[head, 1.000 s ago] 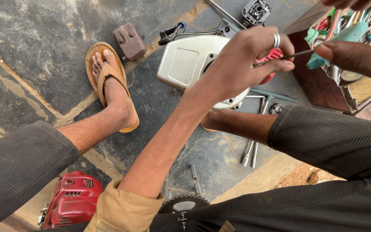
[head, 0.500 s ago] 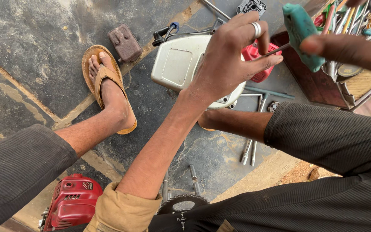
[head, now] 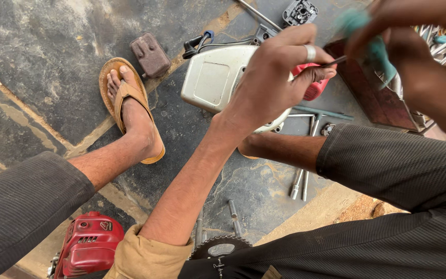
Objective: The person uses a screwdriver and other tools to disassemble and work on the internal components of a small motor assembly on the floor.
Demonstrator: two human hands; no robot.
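The left hand [head: 280,77], ring on one finger, reaches up at centre frame with fingers pinched; the right hand [head: 419,62], blurred, curls closed at upper right.

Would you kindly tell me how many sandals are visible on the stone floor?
1: a tan sandal on the foot at upper left. The other foot lies behind the left hand and forearm, so a second may be hidden.

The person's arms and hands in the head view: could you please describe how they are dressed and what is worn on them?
The left hand wears a plain silver-coloured ring on one finger. Its forearm is bare up to a tan fabric sleeve pushed up near the elbow. The right hand is blurred at the frame's edge; no ring or sleeve can be made out on it. Neither hand wears a glove, and no wristwatch shows.
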